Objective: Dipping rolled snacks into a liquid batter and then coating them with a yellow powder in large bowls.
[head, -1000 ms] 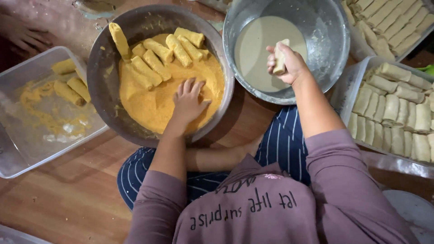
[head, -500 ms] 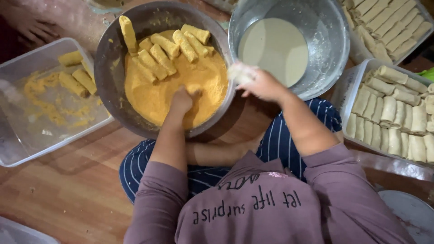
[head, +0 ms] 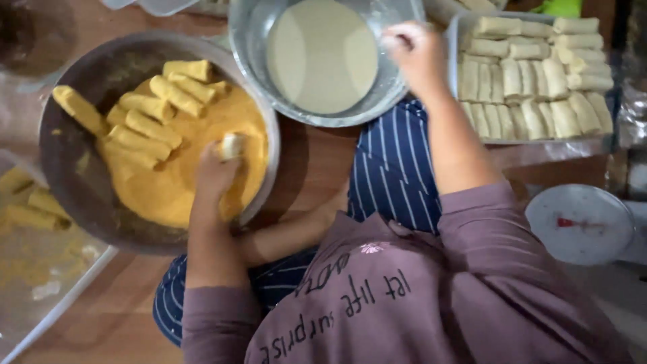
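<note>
a: where do we stand?

b: our left hand [head: 217, 176] is in the big bowl of orange crumbs [head: 168, 195], fingers closed around one pale, wet roll [head: 232, 145] that lies on the crumbs, not yet coated.

a: and the right hand [head: 419, 52]?

b: over the rim of the batter bowl [head: 251, 61], fingers curled; we cannot tell whether it holds anything, it is blurred.

a: what's done?

b: several crumbed rolls [head: 153, 114] are lined up at the far side of the crumb bowl, and a few more sit in the clear tub [head: 64, 307] at the left.

a: what's left?

b: plenty, we judge. the tray [head: 453, 40] at the right is packed with plain rolls [head: 532, 87], none dipped yet.
</note>
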